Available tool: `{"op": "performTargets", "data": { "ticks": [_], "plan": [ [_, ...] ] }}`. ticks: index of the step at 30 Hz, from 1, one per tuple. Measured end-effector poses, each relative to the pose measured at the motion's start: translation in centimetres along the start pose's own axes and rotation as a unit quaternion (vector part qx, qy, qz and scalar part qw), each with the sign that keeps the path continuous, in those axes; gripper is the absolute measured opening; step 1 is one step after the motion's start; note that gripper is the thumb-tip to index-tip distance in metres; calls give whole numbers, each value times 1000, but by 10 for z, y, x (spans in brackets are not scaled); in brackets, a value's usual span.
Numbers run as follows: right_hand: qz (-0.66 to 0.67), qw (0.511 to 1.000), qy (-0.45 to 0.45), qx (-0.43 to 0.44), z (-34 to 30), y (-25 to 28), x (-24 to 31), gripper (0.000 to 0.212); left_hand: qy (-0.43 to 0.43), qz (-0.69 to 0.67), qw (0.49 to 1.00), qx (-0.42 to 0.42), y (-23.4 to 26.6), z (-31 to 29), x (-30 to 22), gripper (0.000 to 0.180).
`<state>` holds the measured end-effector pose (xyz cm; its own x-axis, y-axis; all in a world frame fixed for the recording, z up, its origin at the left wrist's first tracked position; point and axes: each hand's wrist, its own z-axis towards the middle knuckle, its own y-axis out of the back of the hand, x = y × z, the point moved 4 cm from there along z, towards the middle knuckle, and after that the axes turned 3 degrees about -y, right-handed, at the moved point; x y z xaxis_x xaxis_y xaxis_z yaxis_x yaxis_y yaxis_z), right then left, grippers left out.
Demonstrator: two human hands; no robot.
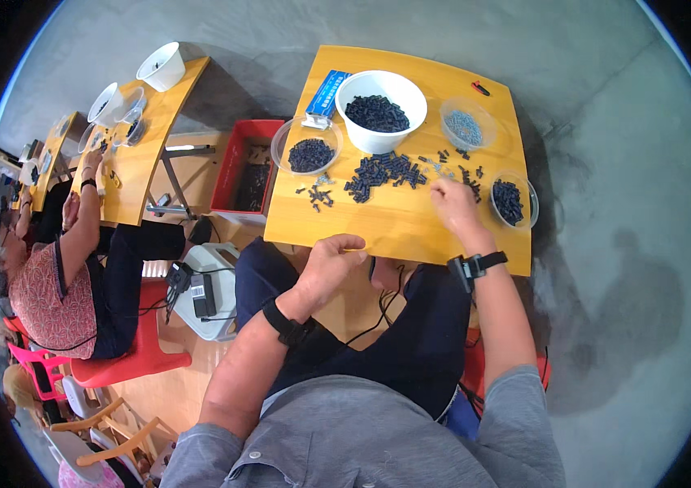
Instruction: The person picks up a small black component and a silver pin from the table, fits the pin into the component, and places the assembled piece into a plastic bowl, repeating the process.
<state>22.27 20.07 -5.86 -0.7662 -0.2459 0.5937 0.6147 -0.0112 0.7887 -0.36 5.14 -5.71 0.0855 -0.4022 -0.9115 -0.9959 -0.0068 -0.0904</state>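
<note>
Picking, seemingly, the right hand (454, 203) is looking curled, contents hidden, black parts (381, 174) lying to its left; the left hand (331, 264) is hanging half-curled, hold unclear; likely needing fine pinching next.

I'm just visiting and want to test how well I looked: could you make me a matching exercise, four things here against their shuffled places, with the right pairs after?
Things
1. Blue box
2. Red crate
3. Small red-and-black item
4. Left hand

Places
A. Near the far right corner of the wooden table
B. At the table's near edge
C. Just left of the white bucket
D. Off the table, to its left

Right pairs: 1-C, 2-D, 3-A, 4-B
</note>
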Motion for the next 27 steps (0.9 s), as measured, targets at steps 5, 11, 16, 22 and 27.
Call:
{"op": "performTargets", "data": {
  "ticks": [5,11,16,22,27],
  "plan": [
    [-25,997,-56,45,5,-32,14,17,2,-12,1000,-10,12,-2,27,24],
    [-119,992,-50,8,9,-40,17,19,9,-1,1000,-19,18,-2,29,23],
    [-74,997,24,-24,3,-36,19,14,12,-17,1000,-12,16,-4,24,23],
    [497,852,-137,86,-35,-35,44,6,-100,-82,990,-51,3,-9,-1,22],
    [646,743,-96,146,-63,-17,87,4,-134,-118,983,-51,-9,-22,-28,22]
  ]
}}
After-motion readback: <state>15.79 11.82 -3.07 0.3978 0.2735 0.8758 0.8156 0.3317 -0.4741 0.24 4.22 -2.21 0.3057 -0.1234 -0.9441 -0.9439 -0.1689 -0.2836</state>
